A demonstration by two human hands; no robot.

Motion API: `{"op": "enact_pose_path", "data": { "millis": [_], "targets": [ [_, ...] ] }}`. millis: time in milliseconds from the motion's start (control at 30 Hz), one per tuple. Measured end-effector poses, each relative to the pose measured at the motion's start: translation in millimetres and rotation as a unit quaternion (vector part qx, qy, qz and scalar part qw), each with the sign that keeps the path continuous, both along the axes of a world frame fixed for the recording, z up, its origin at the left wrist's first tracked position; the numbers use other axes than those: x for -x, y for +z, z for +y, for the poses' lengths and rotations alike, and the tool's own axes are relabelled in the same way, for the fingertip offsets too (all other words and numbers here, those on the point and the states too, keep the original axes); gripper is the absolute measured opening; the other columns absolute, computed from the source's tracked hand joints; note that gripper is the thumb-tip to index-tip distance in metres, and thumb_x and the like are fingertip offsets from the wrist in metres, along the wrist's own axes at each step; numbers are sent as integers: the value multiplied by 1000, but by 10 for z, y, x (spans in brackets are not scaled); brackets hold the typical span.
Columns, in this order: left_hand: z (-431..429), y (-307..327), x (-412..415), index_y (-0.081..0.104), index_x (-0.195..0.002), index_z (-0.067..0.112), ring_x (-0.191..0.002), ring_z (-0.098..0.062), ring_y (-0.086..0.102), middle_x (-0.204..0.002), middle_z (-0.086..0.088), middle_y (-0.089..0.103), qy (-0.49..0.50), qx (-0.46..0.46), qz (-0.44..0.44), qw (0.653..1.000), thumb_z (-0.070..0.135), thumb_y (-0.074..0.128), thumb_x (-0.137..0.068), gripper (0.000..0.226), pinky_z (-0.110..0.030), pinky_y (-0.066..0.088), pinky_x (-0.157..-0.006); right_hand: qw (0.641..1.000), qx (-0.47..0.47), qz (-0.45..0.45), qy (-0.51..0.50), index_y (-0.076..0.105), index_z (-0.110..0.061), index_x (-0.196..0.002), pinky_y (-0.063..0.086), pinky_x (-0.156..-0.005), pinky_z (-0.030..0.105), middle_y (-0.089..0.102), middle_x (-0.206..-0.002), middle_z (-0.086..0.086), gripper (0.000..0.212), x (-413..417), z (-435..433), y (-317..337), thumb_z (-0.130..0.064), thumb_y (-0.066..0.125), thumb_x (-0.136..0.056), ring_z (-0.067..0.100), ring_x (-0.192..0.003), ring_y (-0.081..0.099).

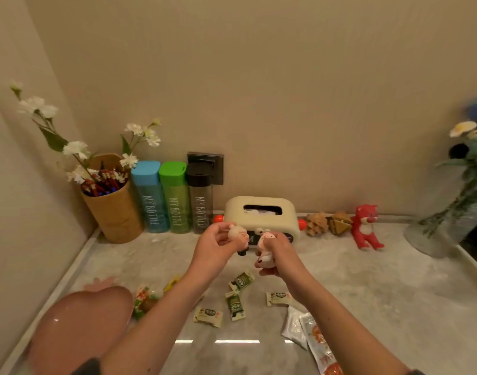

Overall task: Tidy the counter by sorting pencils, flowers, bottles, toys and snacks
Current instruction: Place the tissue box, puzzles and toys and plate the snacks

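Note:
My left hand [214,246] holds a small pale sheep-like figurine [238,236] above the counter. My right hand [279,257] grips a pink-and-white figurine [265,253] just beside it, both in front of the cream tissue box [260,212]. A red bear toy [365,227] and two wooden puzzle toys [327,223] stand to the right along the wall. Three bottles, blue [149,196], green [175,197] and black-capped [200,197], line up by a brown holder [115,212] filled with pencils [104,182] and white flowers [77,150]. Several snack packets [236,296] lie scattered under my arms.
A pink plate [77,328] sits at the near left edge of the grey marble counter [380,293]. A glass vase with flowers [453,209] stands at the far right. Two silver-and-orange sachets [310,336] lie near my right forearm. A wall socket [206,163] is behind the bottles.

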State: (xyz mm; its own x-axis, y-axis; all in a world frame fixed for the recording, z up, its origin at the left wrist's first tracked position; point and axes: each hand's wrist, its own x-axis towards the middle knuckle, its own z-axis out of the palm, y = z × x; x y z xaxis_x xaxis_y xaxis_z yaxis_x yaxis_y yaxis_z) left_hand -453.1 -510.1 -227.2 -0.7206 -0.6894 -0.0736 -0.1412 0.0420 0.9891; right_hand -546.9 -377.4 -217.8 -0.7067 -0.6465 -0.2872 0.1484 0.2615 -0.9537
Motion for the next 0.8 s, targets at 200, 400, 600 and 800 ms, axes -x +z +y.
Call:
{"op": "enact_pose_path", "data": {
  "millis": [200,400,600,800],
  "targets": [
    [653,160,590,56,-131,21,-104,-9,63,-115,2,67,-59,-14,26,998,28,74,-82,53,-34,55,-91,999,-13,26,-28,50,-24,-116,54,-62,29,62,-103,9,20,550,720,144,-26,44,-97,21,-78,65],
    [1238,233,1151,51,-136,14,-95,-5,68,-110,2,68,-81,-40,42,995,24,69,-87,53,-17,55,-69,999,-14,18,-49,53,-20,-115,56,-63,28,65,-108,12,18,1134,1297,224,-22,48,-98,20,-80,69],
    [1678,166,1629,50,-133,14,-103,-11,65,-111,3,67,-74,-66,32,995,23,69,-87,50,-24,57,-80,999,7,6,-31,55,-16,-114,61,-75,34,67,-111,11,22,1598,1804,194,-19,62,-94,25,-96,70],
    [2076,38,2113,57,-125,12,-98,-4,66,-109,0,69,-84,-49,38,995,20,72,-84,44,-28,57,-84,997,-27,77,1,65,-11,-105,58,-76,33,69,-98,10,23,2100,2247,148,-10,73,-83,17,-87,65]
  ]
}}
